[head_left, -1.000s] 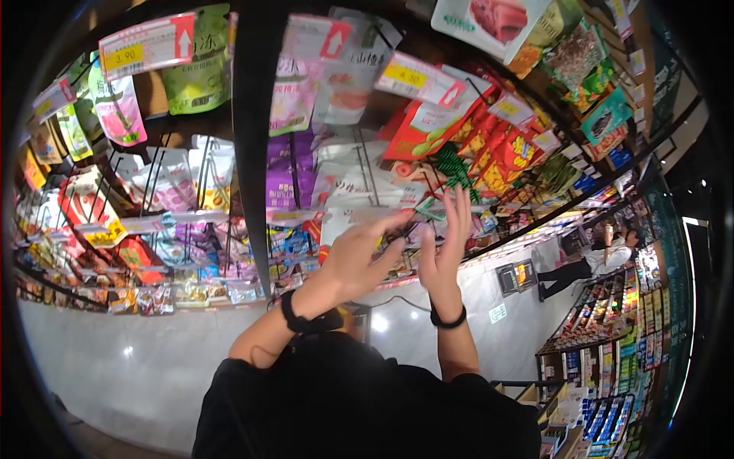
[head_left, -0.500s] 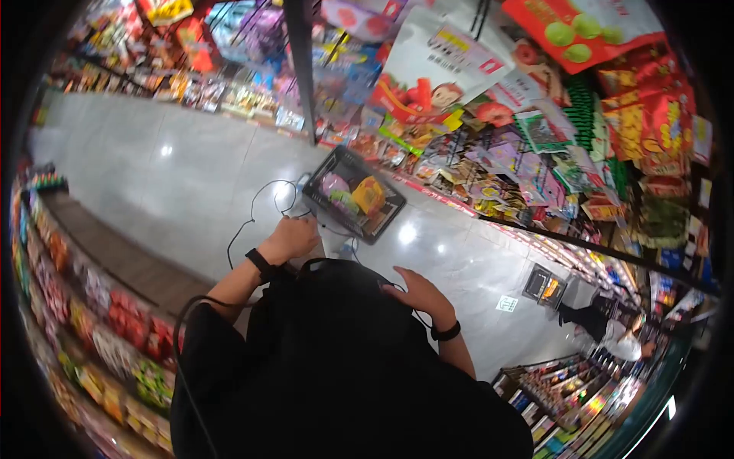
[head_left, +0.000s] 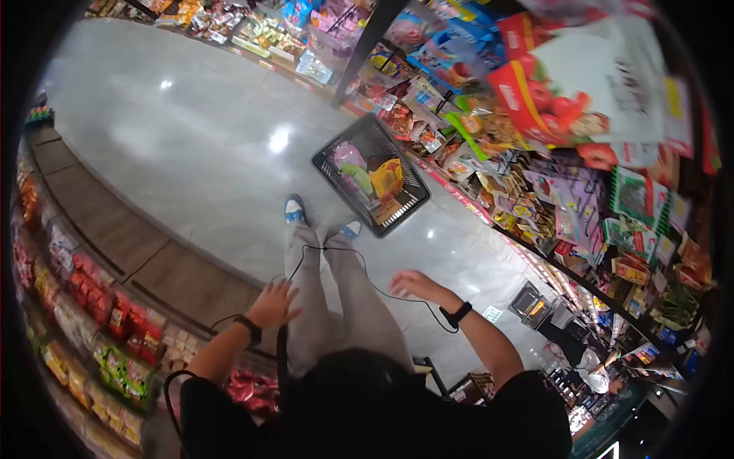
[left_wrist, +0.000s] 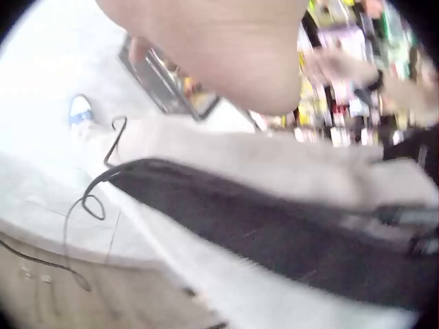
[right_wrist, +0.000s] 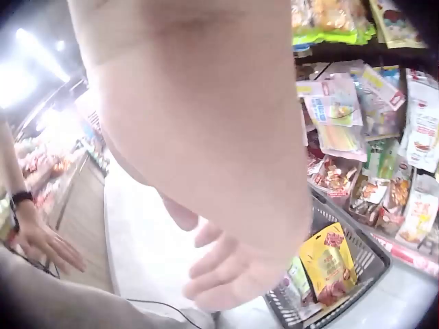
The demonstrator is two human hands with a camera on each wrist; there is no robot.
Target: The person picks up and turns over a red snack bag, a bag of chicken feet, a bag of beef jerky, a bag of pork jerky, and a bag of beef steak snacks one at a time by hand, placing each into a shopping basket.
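me on the head cam | basket (head_left: pixel 373 138) on the floor ahead, just beside the shelf (head_left: pixel 457 188), long side running along it | right hand (head_left: pixel 417 284) looks nearer than left hand (head_left: pixel 274 304) | both empty, fingers loose, neither touching it tbh

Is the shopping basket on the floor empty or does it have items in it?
Holding items: the basket contains a yellow bag and a green package.

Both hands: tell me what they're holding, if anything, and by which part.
Nothing is held: the left hand and the right hand are both open and empty.
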